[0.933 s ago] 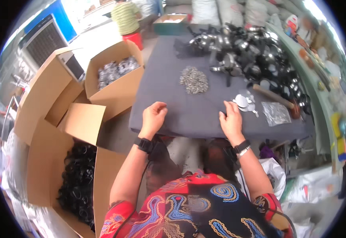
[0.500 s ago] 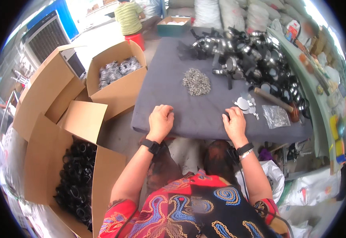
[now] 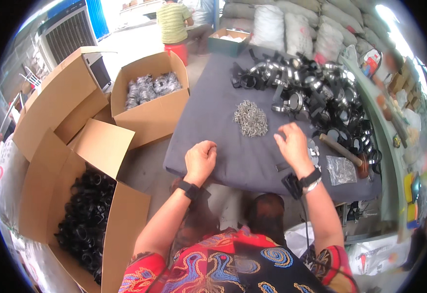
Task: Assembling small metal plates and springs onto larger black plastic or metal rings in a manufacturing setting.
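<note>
- Head view: left hand [image 3: 200, 158] curled empty, right hand [image 3: 291, 145] spread, reaching toward small metal clips [image 3: 250, 118] on grey worktop [image 3: 208, 97].
- Next move likely calls for pinching one clip.

Matt grey cloth covers the worktop [image 3: 223, 151]; the small fasteners [image 3: 250, 118] and far clamps [image 3: 311, 93] are shiny metal; the left boxes [image 3: 147, 117] are rough brown cardboard.

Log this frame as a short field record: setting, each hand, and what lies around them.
setting: grey cloth-covered table, seen from above
left hand: loosely closed, resting on the cloth near the front edge; contents not visible
right hand: fingers spread, above the cloth
nearest items: heap of small metal pieces; pile of black and metal rings; hammer
floor, left: open cardboard boxes
</note>
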### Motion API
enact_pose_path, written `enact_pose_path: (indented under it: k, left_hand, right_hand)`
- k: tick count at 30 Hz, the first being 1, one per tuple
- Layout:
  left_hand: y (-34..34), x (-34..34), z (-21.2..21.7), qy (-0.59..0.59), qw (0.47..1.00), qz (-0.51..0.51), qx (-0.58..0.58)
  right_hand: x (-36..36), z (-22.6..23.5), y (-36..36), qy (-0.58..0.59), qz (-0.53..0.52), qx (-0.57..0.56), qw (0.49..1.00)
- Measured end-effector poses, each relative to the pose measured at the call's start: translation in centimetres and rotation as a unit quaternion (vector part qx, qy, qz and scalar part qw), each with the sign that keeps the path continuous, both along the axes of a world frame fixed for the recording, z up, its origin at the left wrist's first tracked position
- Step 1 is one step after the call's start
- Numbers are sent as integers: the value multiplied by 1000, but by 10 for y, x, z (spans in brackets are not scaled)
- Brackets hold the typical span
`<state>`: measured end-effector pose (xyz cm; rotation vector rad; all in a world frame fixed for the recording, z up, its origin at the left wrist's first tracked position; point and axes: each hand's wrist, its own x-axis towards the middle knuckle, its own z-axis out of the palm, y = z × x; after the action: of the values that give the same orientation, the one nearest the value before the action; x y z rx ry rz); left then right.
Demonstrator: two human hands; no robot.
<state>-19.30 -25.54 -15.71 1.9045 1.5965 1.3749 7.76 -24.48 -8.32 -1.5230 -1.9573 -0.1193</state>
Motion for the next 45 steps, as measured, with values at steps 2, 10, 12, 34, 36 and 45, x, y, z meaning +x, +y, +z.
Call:
enact_pose_path:
  k: [2, 10, 12, 34, 36, 45]
  left_hand:
    - [0, 3, -1, 40, 998, 17, 54]
    - [-1, 1, -2, 93, 991, 21, 95]
    - [-2, 0, 0, 101, 991, 14, 86]
    - [5, 2, 2, 93, 992, 8, 79]
    - [3, 2, 3, 97, 992, 9, 80]
    - [4, 1, 5, 91, 993, 10, 80]
  right_hand:
    - [-10, 25, 38, 22, 41, -33, 998]
    - [-34, 44, 217, -122, 49, -129, 983]
    - [-38, 35, 251, -144, 45, -150, 977]
    - [-104, 28, 215, 113, 270, -398, 870]
    - [-99, 44, 223, 144, 236, -375, 885]
    - [-34, 47, 308, 61, 57, -275, 958]
